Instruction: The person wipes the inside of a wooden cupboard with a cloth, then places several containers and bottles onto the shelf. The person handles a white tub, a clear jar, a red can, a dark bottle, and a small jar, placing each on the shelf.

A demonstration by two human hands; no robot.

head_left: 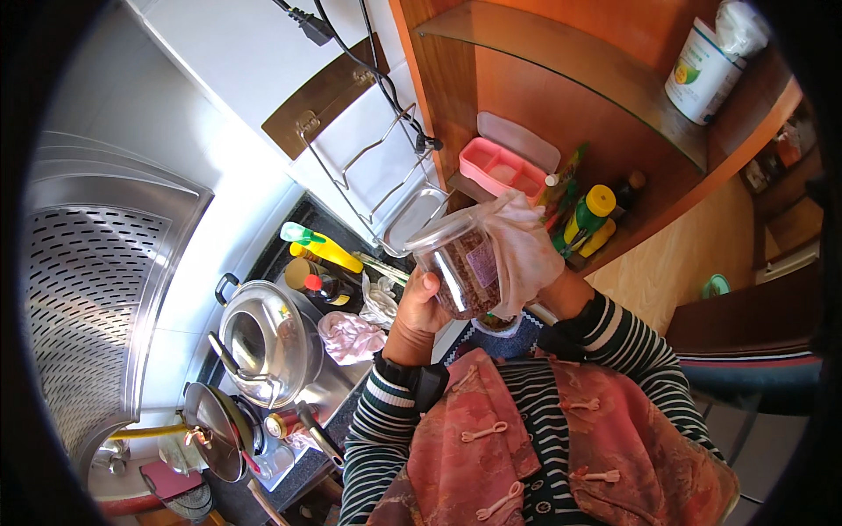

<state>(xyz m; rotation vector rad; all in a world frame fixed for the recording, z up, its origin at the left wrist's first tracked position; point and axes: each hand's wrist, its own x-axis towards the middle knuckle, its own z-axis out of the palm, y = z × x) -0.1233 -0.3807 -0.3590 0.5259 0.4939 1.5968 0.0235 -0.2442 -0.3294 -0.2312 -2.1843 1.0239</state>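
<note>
We see the clear jar (460, 267) of dark brown contents raised between both hands, tilted, its rim leaning away. The left grip (418, 307) wraps its lower left side, thumb on the smooth wall; if that hold loosened, we think the jar could slide down through it. The right grip (563, 280) has a pale cloth (517, 245) gathered and pressed to the jar's other side, most of its fingers hidden; a hard rub there could twist the jar out of the left. We cannot tell whether the top is fastened, so more tilt might spill the contents.

Below and between the grips sits a small container (497, 324), which a dropped jar could strike. Just beyond the right grip, a yellow-capped bottle (595, 210) and a pink divided box (504, 167) could be knocked by a wide swing. Left of the left grip, a red-capped bottle (329, 287) and a large lidded pot (267, 342) crowd the surface (232, 495); an elbow moved outward might catch them.
</note>
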